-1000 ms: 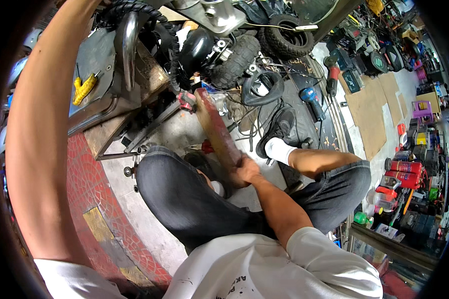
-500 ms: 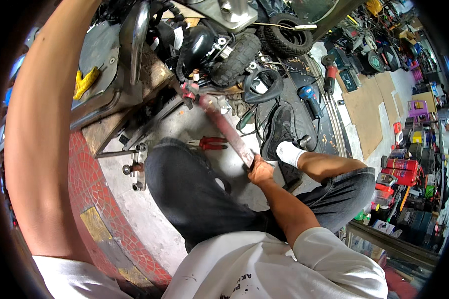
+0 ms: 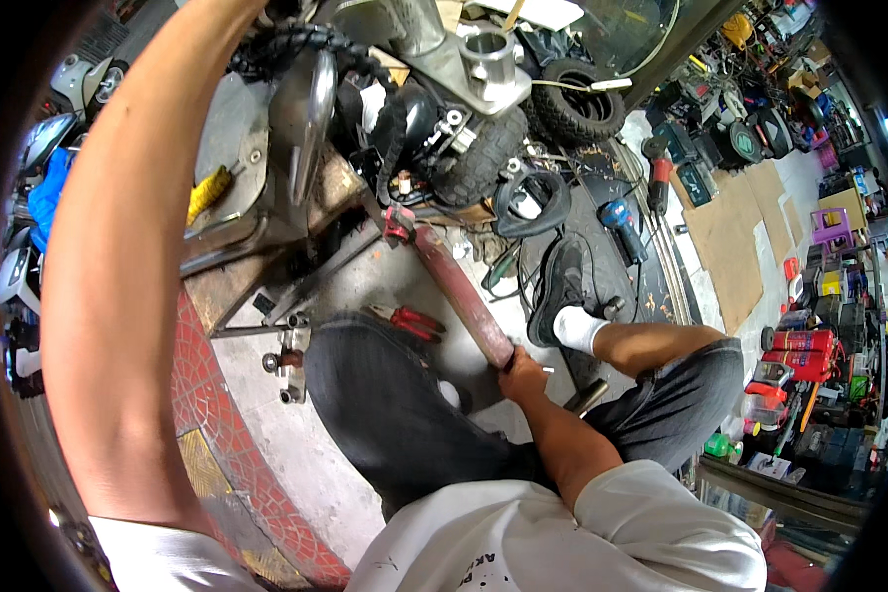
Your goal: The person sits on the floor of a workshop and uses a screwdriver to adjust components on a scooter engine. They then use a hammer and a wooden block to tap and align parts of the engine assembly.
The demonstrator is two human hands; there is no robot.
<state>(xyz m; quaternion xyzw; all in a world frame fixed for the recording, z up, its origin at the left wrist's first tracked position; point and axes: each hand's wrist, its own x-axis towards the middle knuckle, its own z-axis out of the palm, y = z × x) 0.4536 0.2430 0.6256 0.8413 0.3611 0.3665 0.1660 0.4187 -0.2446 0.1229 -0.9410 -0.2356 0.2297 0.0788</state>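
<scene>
My right hand [image 3: 525,378] is closed around the near end of a worn red metal tube [image 3: 461,299]. The tube slants away up and left to a bright red clamp-like piece [image 3: 399,226] at its far end. My left arm [image 3: 118,276] stretches up along the left side, and its hand lies beyond the upper edge. Red-handled pliers [image 3: 411,320] lie on the floor beyond my left knee. At the top, a silver metal bracket with a round socket [image 3: 488,61] juts over a knobby black wheel [image 3: 483,156].
A metal-topped wooden bench [image 3: 229,148] with a yellow glove [image 3: 208,194] stands at left. A blue power tool [image 3: 622,231] and a red-and-black grinder [image 3: 658,174] lie right of my shoe. Loose tyres [image 3: 574,111] and cables crowd the far side. Steel fittings [image 3: 288,363] sit by my left knee.
The view has shifted, so most things appear lower and more of the silver bracket shows. My right hand keeps its grip on the red tube, which stands slightly steeper.
</scene>
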